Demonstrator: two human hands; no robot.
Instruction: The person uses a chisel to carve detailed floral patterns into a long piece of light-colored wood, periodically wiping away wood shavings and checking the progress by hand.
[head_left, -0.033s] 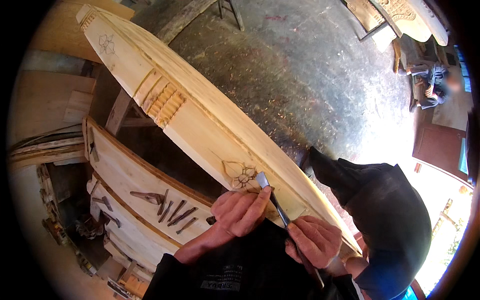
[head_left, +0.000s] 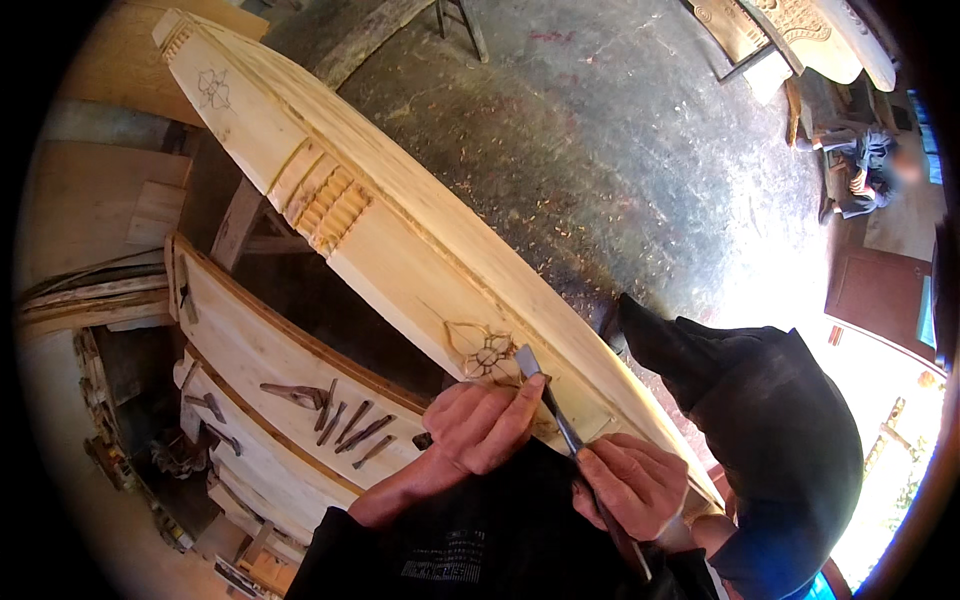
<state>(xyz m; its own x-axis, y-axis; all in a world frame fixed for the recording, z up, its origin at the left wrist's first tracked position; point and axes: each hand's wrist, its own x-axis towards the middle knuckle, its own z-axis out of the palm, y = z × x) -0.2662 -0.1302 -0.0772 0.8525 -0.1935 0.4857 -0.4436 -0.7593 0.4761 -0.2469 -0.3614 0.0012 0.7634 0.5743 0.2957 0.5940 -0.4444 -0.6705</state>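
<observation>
A long pale wooden beam (head_left: 420,270) slants from the far left to the near right. On its face is a partly carved flower pattern (head_left: 488,352) with darkened outlines. A chisel (head_left: 566,428) with a flat, flaring blade lies at a slant over the beam, its tip beside the flower. My right hand (head_left: 632,488) is wrapped round its shank and upper handle. My left hand (head_left: 482,425) is closed, with a fingertip pressed against the blade just behind the cutting end; its other fingers are curled over the beam's near edge.
Several carving tools (head_left: 352,425) lie on a curved wooden board (head_left: 270,345) at the left. A bent, dark-clothed leg (head_left: 770,440) is beyond the beam at right. Wood chips litter the concrete floor (head_left: 600,150). Another person (head_left: 862,175) sits at the far right.
The chisel and both hands have shifted very slightly to the right and toward me. My grip on it looks the same.
</observation>
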